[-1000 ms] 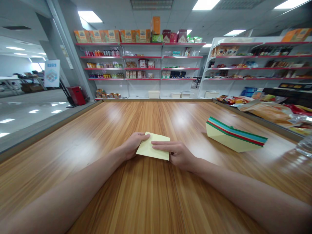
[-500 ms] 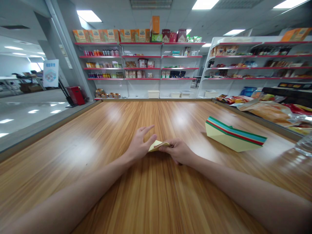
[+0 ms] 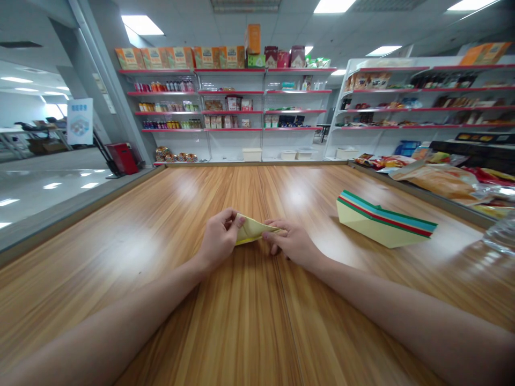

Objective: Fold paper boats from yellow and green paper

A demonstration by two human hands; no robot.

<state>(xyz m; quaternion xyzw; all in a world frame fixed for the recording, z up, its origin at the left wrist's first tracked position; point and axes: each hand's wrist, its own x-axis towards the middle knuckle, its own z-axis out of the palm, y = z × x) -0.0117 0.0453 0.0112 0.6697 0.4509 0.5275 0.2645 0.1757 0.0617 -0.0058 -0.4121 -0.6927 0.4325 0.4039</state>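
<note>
Between my hands is a small folded piece of pale yellow paper (image 3: 251, 229), held just above the wooden table (image 3: 241, 321). My left hand (image 3: 220, 236) pinches its left end, thumb in front and fingers behind. At the right end, the thumb and fingers of my right hand (image 3: 292, 241) close on the paper's narrow tip. The far side of the paper is hidden. A folded paper boat (image 3: 384, 221), pale yellow with green, blue and red stripes along its top, stands on the table to the right of my right hand.
A clear plastic object (image 3: 501, 236) lies at the table's right edge. Snack packets (image 3: 442, 179) are heaped beyond that edge. Shelves (image 3: 231, 112) with boxes, bottles and packets stand behind the table. A red box (image 3: 123, 158) is on the floor at left.
My left hand, spread beside the paper before, has closed on its left end. The paper now shows a longer, wider face between both hands. My right hand has changed its finger position.
</note>
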